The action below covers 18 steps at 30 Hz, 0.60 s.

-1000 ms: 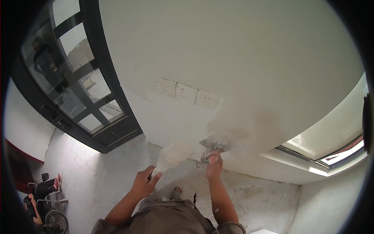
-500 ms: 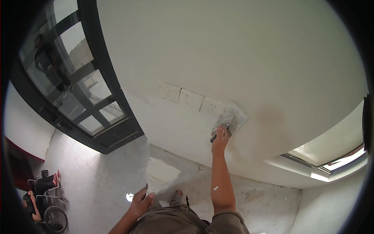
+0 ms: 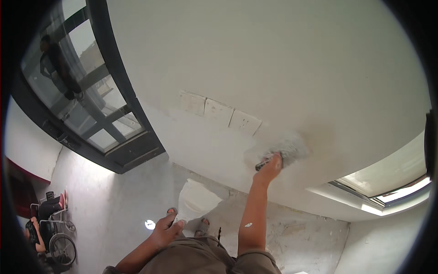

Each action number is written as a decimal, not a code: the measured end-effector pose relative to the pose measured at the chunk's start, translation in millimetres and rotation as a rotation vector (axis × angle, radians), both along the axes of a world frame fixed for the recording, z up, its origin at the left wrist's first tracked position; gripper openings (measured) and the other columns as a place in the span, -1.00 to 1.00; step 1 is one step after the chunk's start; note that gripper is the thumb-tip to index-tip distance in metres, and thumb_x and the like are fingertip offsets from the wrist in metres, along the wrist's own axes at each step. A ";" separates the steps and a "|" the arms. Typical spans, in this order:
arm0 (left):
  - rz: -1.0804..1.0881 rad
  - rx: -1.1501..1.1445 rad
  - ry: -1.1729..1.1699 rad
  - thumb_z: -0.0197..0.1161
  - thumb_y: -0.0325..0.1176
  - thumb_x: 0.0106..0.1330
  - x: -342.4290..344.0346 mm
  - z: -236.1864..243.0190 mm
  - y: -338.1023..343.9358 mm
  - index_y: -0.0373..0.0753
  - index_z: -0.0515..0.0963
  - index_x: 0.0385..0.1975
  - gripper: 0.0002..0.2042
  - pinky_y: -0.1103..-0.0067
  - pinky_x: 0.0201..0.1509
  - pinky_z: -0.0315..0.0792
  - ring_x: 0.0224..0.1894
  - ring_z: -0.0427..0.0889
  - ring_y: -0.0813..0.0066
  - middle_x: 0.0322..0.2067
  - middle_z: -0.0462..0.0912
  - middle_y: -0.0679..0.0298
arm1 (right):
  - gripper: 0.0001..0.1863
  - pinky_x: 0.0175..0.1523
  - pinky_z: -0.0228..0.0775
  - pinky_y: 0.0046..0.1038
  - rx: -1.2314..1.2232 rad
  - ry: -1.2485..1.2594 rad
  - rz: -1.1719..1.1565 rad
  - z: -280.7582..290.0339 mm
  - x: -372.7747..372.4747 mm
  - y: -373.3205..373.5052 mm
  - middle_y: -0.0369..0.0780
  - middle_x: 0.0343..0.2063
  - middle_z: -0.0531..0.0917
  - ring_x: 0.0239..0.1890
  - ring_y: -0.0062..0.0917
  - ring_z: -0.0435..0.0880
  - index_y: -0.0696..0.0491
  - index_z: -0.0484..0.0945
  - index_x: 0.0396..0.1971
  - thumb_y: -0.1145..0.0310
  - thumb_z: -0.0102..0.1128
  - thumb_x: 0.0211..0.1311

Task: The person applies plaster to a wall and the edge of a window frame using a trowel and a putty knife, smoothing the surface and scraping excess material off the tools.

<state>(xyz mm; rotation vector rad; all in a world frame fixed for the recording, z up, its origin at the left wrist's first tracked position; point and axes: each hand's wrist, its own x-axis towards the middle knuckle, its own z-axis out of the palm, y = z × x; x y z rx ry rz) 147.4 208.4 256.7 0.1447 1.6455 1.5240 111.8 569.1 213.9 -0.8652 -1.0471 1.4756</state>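
Observation:
My right hand [image 3: 270, 168] is closed around the dark handle of a plastering trowel [image 3: 292, 145]. The trowel's blade, smeared with white and blurred by motion, lies against the pale wall [image 3: 273, 68], just right of a row of three square socket plates [image 3: 219, 111]. A brownish damp-looking patch [image 3: 321, 137] shows on the wall beside the blade. Low at my waist, my left hand [image 3: 165, 232] grips a wide putty knife; a thick heap of white putty [image 3: 196, 197] covers its blade. Its handle is mostly hidden by my fingers.
A dark-framed glass door [image 3: 107, 68] stands at the left, with a person's reflection in its panes. Someone sits in a wheelchair [image 3: 61, 249] at the lower left. A tilted window [image 3: 385, 180] juts at the right. Below is a stained grey floor [image 3: 114, 205].
My right hand and the trowel have swept to the right and slightly down along the wall, away from the socket plates. The putty-loaded knife in my left hand has shifted slightly right in view.

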 end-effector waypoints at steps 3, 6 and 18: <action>0.023 -0.027 0.016 0.00 -0.33 0.36 6.9 0.9 -5.8 -0.30 0.40 -0.36 -0.84 0.72 -0.60 0.16 -0.66 0.25 0.75 -0.66 0.34 0.44 | -0.82 -0.41 0.25 -0.57 -0.018 0.082 0.011 5.2 18.0 -0.7 -0.34 -0.55 0.42 -0.52 -0.66 0.37 0.10 0.43 -0.44 0.30 -0.05 0.20; 0.034 -0.018 -0.005 0.00 -0.32 0.37 7.3 -11.0 -10.0 -0.30 0.42 -0.32 -0.83 0.72 -0.59 0.16 -0.66 0.26 0.76 -0.66 0.35 0.44 | -0.79 -0.42 0.21 -0.59 0.112 -0.052 0.203 6.8 5.5 -17.2 -0.35 -0.60 0.40 -0.55 -0.66 0.34 0.10 0.40 -0.54 0.28 -0.01 0.18; 0.030 -0.019 -0.044 0.03 -0.29 0.35 6.4 -6.1 3.8 -0.31 0.43 -0.30 -0.81 0.73 -0.60 0.17 -0.66 0.26 0.77 -0.66 0.35 0.44 | -0.76 -0.44 0.19 -0.59 0.190 -0.165 0.306 33.3 -22.6 -16.3 -0.40 -0.65 0.29 -0.58 -0.69 0.26 0.10 0.37 -0.62 0.30 -0.02 0.19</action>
